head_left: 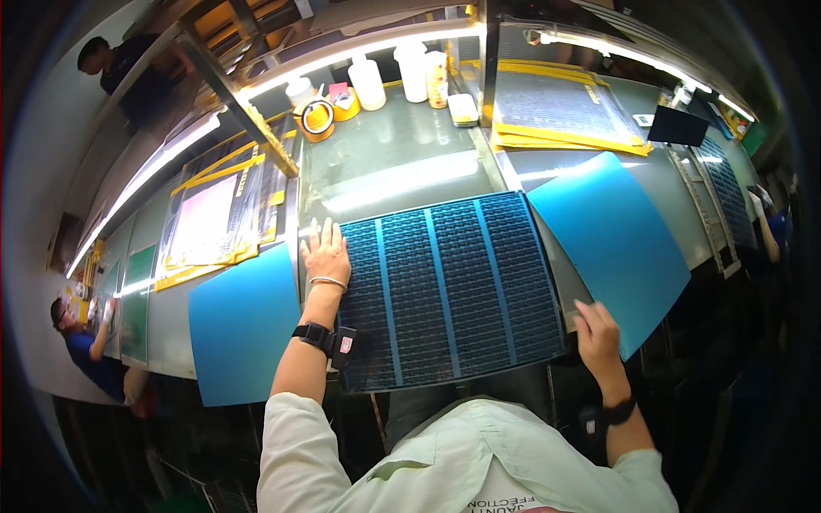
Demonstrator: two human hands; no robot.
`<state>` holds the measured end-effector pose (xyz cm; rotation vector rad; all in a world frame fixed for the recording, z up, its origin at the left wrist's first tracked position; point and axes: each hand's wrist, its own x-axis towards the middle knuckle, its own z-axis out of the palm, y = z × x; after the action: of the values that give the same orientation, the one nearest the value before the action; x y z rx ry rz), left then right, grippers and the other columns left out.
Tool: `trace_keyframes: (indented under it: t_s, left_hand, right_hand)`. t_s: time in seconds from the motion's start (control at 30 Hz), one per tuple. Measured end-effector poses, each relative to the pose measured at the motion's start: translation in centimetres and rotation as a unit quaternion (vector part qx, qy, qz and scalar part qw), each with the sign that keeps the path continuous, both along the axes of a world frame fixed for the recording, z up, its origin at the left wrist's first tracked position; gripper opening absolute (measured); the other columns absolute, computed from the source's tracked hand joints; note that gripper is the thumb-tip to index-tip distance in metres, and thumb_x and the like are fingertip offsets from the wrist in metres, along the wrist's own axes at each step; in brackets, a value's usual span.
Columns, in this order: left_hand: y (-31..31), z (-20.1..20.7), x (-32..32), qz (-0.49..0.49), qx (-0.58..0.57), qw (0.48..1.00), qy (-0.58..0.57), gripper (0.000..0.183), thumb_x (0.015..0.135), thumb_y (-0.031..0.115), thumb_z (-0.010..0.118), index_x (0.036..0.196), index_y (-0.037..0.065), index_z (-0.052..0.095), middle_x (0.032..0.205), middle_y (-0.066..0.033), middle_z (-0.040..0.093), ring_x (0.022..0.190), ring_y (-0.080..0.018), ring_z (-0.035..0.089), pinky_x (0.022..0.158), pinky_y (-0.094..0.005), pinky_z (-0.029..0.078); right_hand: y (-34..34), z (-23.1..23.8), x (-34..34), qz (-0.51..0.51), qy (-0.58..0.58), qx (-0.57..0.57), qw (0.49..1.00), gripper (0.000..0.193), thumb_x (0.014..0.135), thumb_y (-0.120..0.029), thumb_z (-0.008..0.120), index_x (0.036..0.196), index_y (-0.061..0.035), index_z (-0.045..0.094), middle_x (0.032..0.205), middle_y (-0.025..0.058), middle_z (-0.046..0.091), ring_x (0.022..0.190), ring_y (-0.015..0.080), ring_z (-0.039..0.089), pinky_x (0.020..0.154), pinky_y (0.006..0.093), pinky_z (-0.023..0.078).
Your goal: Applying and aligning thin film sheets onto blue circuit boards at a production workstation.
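– While the left hand [326,256] lies along the dark panel's left edge near the far corner, what's its grip doing?

– Pretty relaxed tbh. Fingers stretched out and a bit apart, pointing away from the body, not visibly clamped on anything. The dark panel [463,295] itself is right in front of the person, on the near side of the worktop [393,162], with its near edge just above the lap. It's got lighter blue stripes running down it.

– And the right hand [599,338]?

– Just beside the panel's right edge, toward the near corner. Fingers are bent, but I can't tell if that grip is apart or together, or whether the tips touch the edge.

– What are the big blue things?

– Plain sheets, one per side. The left blue sheet [244,329] is out past the left forearm, and the right blue sheet [616,248] sits at an angle beyond the right hand.

– Anything further back?

– Yep, an orange tape roll [314,136] standing on its side at the back, a white bottle [368,83] near it, and some clear sleeves [560,107] with yellow edges off to the right.
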<state>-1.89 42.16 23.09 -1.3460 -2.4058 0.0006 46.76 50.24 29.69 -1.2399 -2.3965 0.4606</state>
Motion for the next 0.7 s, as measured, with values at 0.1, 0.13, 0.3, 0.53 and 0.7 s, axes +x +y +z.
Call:
trace_keyframes:
  t_s: [0.1,0.13,0.3,0.53,0.7]
  left_hand:
    - [-0.3,-0.4,-0.2,0.005,-0.001,1.000,-0.019,0.039,0.092,0.029,0.041,0.127,0.013,0.048,0.137,-0.0008,0.041,0.134,-0.0243,0.023,0.103,-0.0517,0.022]
    - [-0.2,-0.4,0.0,0.009,0.008,0.999,-0.050,0.039,0.092,0.028,0.041,0.128,0.013,0.047,0.138,0.0000,0.040,0.134,-0.0243,0.023,0.104,-0.0524,0.021]
    - [0.2,-0.1,0.6,0.003,0.022,0.997,-0.076,0.039,0.093,0.027,0.040,0.129,0.013,0.046,0.138,0.0009,0.040,0.134,-0.0243,0.024,0.104,-0.0554,0.019]
    - [-0.3,0.1,0.5,0.000,-0.006,0.998,-0.061,0.041,0.093,0.028,0.039,0.131,0.012,0.043,0.140,0.0000,0.038,0.134,-0.0242,0.023,0.104,-0.0558,0.019]
    - [0.3,-0.2,2.3,0.066,-0.027,0.987,-0.145,0.063,0.091,0.047,0.034,0.139,0.007,0.027,0.147,-0.0068,0.023,0.137,-0.0264,0.015,0.106,-0.0568,0.010]
  right_hand:
    - [3.9,1.5,-6.6,0.142,-0.015,0.099,0.985,0.038,0.081,-0.017,0.059,0.116,-0.0016,0.054,0.119,0.0134,0.050,0.110,0.0328,0.045,0.092,0.0430,0.035]
    - [5.6,0.7,-8.1,0.168,-0.049,0.143,0.974,0.042,0.081,-0.022,0.059,0.119,-0.0026,0.053,0.128,0.0125,0.046,0.120,0.0339,0.038,0.099,0.0462,0.030]
    - [14.0,-3.6,-12.9,0.096,-0.198,0.174,0.960,0.055,0.088,-0.040,0.046,0.130,-0.0045,0.041,0.139,0.0091,0.036,0.133,0.0334,0.021,0.107,0.0530,0.015]
    - [16.5,-3.7,-15.0,0.097,-0.266,0.210,0.936,0.052,0.091,-0.040,0.041,0.130,-0.0053,0.041,0.137,0.0083,0.037,0.133,0.0320,0.020,0.108,0.0519,0.013]
    - [16.7,-3.6,-14.9,0.100,-0.270,0.182,0.940,0.055,0.092,-0.041,0.038,0.132,-0.0031,0.039,0.140,0.0106,0.034,0.133,0.0327,0.020,0.108,0.0514,0.015]
